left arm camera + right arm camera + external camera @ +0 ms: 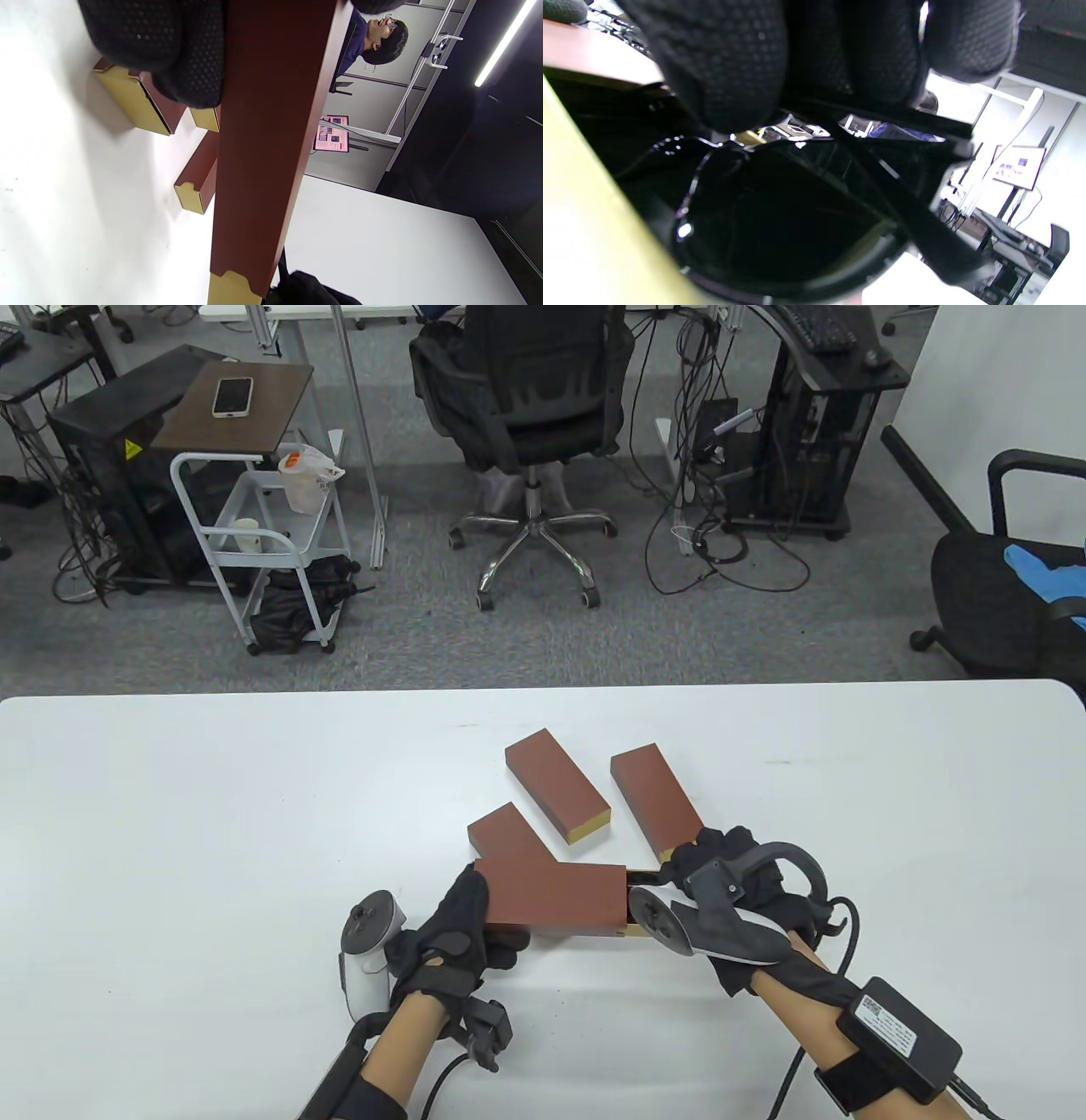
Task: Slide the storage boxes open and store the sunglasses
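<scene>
White table (212, 814), rounded corners, bare surface at left. Behind it, grey carpet floor (594, 645). Black office chair (526, 398) on chrome star base, centre back. White wheeled cart (254, 534) at left, holding a white cup (246, 534) and a plastic bag (307, 475). Brown side table (233, 411) above the cart, white phone (232, 397) lying on it. Black computer rack (814, 449) at right with loose cables (721, 551) on the floor. Second black chair (1010, 594) at right edge, blue cloth (1048, 572) on its seat.

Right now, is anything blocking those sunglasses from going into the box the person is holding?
Nothing visible does. The right hand holds the sunglasses right at the yellow tray slid out of the brown box, which the left hand steadies.
</scene>
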Tool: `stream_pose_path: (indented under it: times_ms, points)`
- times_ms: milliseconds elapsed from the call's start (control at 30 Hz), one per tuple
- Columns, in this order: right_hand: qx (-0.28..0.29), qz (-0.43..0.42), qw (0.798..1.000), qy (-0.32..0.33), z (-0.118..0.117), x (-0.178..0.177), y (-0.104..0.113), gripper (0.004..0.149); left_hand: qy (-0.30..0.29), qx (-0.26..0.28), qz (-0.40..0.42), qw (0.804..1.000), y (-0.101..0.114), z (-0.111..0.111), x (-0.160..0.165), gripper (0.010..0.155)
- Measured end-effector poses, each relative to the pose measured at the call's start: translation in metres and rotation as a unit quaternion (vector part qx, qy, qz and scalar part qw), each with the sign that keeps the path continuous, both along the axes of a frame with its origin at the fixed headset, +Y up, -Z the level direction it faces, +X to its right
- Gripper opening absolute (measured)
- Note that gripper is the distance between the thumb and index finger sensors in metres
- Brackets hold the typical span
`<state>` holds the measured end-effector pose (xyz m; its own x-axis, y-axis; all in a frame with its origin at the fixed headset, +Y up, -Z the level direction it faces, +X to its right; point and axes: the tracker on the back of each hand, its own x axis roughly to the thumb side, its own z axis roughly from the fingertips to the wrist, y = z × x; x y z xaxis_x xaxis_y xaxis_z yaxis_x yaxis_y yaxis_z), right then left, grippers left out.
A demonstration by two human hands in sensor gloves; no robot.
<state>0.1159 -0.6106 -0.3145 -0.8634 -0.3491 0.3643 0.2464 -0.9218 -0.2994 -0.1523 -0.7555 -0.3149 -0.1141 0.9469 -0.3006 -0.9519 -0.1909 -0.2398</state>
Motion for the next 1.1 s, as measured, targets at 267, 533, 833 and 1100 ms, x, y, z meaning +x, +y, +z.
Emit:
stream_pose_path:
  times_ms: [267,533,833,1100]
  points:
    - [-0.037,-0.04,0.998,-0.013,-0.008,-0.002,-0.002,0.037,-0.009,0.002,0.004,1.0,0.0,0.0,0.003,0.077]
    - [-0.056,-0.095,0.994,-0.023,-0.016,0.006,-0.006,0.038,-0.007,-0.004,0.01,1.0,-0.005,-0.002,0.0,0.077]
    - [-0.063,-0.204,0.977,-0.029,-0.015,0.026,0.002,0.041,-0.009,-0.006,0.016,1.0,-0.005,-0.002,-0.002,0.077]
    - [-0.126,-0.428,0.884,-0.142,-0.035,0.084,-0.026,0.067,-0.011,-0.004,0.019,1.0,-0.005,-0.003,-0.002,0.077]
